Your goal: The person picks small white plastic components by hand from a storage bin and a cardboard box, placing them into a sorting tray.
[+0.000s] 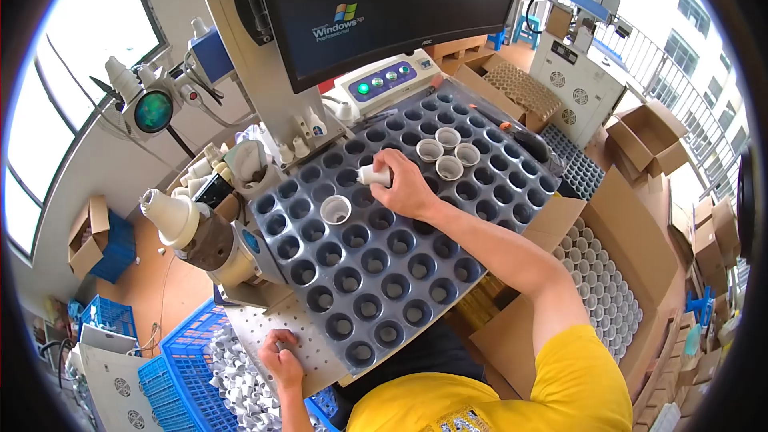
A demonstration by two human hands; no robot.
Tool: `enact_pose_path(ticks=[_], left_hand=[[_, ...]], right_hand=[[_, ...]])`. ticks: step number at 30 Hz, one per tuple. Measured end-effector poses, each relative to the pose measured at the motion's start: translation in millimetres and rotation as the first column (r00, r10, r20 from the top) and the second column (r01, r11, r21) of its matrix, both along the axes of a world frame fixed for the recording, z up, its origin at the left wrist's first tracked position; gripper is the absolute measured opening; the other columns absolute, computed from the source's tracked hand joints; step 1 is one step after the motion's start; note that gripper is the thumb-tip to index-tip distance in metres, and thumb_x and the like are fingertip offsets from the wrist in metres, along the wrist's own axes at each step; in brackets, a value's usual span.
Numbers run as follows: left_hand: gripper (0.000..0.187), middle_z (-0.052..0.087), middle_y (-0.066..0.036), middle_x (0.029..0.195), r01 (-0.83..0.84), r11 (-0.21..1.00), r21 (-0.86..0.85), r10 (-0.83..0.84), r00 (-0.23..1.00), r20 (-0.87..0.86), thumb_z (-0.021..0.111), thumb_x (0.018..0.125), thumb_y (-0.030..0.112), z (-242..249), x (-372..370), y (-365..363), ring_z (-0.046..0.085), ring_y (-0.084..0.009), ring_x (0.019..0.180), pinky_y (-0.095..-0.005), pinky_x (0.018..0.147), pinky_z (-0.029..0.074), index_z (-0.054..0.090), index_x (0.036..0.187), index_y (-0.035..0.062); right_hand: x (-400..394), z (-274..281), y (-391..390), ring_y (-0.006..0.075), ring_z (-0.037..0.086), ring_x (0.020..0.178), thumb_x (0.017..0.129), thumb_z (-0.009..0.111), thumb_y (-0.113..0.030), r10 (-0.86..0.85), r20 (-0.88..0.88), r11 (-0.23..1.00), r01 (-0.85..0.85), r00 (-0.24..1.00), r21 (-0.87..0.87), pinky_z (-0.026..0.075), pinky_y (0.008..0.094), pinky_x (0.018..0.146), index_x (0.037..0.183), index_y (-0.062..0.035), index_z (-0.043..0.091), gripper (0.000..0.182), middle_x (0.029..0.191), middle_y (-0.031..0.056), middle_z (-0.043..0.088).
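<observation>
My right hand [402,184] reaches over the black tray [344,236] of round pockets, its fingers closed around a white plastic fitting [374,177] with a narrow end pointing left. Just below and left of it, a single white cup-shaped part [335,210] sits in the tray with its opening up. Several more white cups [450,166] stand in a cluster right of my right hand. My left hand [282,360] is curled near the edge of the perforated metal plate [276,324]; what its fingers hold, if anything, I cannot make out.
A monitor [384,8] hangs behind the tray, above a control box [388,80] with lit buttons. The machine head [212,232] stands at the left. A blue basket [188,364] holds white parts; a cardboard box [640,248] at the right holds rows of cups.
</observation>
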State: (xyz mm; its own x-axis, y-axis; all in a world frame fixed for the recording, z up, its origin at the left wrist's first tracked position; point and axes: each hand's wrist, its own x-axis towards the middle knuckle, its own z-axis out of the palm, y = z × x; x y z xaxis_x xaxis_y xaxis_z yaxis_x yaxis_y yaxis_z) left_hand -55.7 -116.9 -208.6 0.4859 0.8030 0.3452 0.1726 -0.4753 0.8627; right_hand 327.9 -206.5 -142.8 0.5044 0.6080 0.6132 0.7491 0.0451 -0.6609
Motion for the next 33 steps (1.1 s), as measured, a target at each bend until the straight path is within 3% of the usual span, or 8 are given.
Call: enact_pose_path(ticks=[2,6,8,10,20,26,31,33], left_hand=[[0.024,0.060,-0.013,0.066,0.014,1.000,0.000,-0.014,1.000,-0.014,0.035,0.055,-0.001,1.5,0.2,-0.4,0.056,-0.0240,0.065,-0.0296,0.071,0.046,0.055,0.066,-0.0052],[0.025,0.061,-0.011,0.066,-0.031,0.999,-0.040,0.029,0.998,-0.048,0.034,0.056,0.002,6.7,1.3,-3.7,0.057,-0.0212,0.068,-0.0286,0.072,0.046,0.057,0.064,-0.0048],[0.027,0.062,-0.011,0.066,-0.042,0.998,-0.036,0.040,0.998,-0.058,0.033,0.055,0.001,5.5,1.1,-3.9,0.058,-0.0214,0.068,-0.0290,0.073,0.047,0.058,0.065,-0.0042],[0.029,0.062,-0.012,0.069,-0.016,1.000,-0.004,0.015,0.997,-0.077,0.034,0.056,-0.005,7.3,-1.0,-3.3,0.058,-0.0230,0.068,-0.0300,0.073,0.049,0.059,0.071,-0.0027],[0.032,0.063,-0.012,0.071,-0.009,0.997,-0.076,0.004,0.998,-0.065,0.033,0.057,-0.007,1.4,-5.0,-2.7,0.059,-0.0217,0.070,-0.0295,0.075,0.049,0.060,0.074,-0.0043],[0.026,0.064,-0.011,0.070,0.049,0.954,-0.294,-0.005,0.989,0.150,0.032,0.059,0.000,0.1,-7.0,5.4,0.059,-0.0192,0.070,-0.0290,0.078,0.048,0.057,0.062,-0.0067],[0.026,0.065,-0.012,0.072,-0.082,0.989,-0.123,0.105,0.975,0.195,0.034,0.063,-0.002,54.2,-16.5,48.3,0.060,-0.0193,0.073,-0.0304,0.078,0.048,0.059,0.063,-0.0086],[0.025,0.065,-0.013,0.075,-0.066,0.987,-0.148,0.112,0.940,0.323,0.034,0.064,-0.002,79.6,-17.8,75.7,0.059,-0.0198,0.075,-0.0311,0.080,0.047,0.058,0.064,-0.0086]], right_hand=[[2.9,-5.1,2.2,0.0282,0.055,0.078,0.071,0.069,-0.007,-0.035,0.075,0.999,0.033,0.997,0.017,0.046,0.0360,0.072,0.092,-0.0039,0.051,0.028,0.089,0.0117,0.053],[0.2,1.2,-0.2,0.0234,0.050,0.073,0.071,0.074,-0.013,-0.041,-0.071,0.999,0.040,0.997,-0.016,0.044,0.0339,0.069,0.085,-0.0042,0.048,0.031,0.080,0.0103,0.050],[-3.9,6.0,-1.3,0.0381,0.053,0.076,0.069,0.075,-0.013,-0.073,-0.059,0.997,0.071,0.996,-0.037,0.045,0.0398,0.068,0.082,-0.0034,0.046,0.033,0.081,0.0162,0.052],[-1.4,2.3,-1.1,0.0182,0.047,0.072,0.071,0.077,-0.017,-0.077,-0.046,0.995,0.074,0.996,-0.068,0.043,0.0318,0.068,0.083,-0.0043,0.047,0.034,0.077,0.0073,0.049],[-5.4,10.5,-2.6,0.0135,0.035,0.069,0.073,0.076,-0.011,-0.040,-0.192,0.995,0.022,0.981,-0.097,0.035,0.0284,0.063,0.075,-0.0067,0.034,0.042,0.072,0.0018,0.035],[-3.3,7.7,-2.8,0.0166,0.038,0.065,0.073,0.075,-0.012,-0.028,-0.160,0.998,0.018,0.987,-0.066,0.039,0.0312,0.060,0.075,-0.0036,0.037,0.039,0.069,0.0051,0.040],[-1.7,7.8,-2.5,0.0163,0.037,0.066,0.074,0.074,-0.014,-0.026,-0.160,0.997,0.014,0.987,-0.077,0.038,0.0312,0.059,0.074,-0.0040,0.037,0.038,0.069,0.0047,0.039],[-0.7,8.8,-2.3,0.0159,0.036,0.065,0.074,0.074,-0.014,-0.024,-0.161,0.996,0.011,0.987,-0.084,0.037,0.0307,0.059,0.073,-0.0042,0.037,0.038,0.068,0.0042,0.038]])
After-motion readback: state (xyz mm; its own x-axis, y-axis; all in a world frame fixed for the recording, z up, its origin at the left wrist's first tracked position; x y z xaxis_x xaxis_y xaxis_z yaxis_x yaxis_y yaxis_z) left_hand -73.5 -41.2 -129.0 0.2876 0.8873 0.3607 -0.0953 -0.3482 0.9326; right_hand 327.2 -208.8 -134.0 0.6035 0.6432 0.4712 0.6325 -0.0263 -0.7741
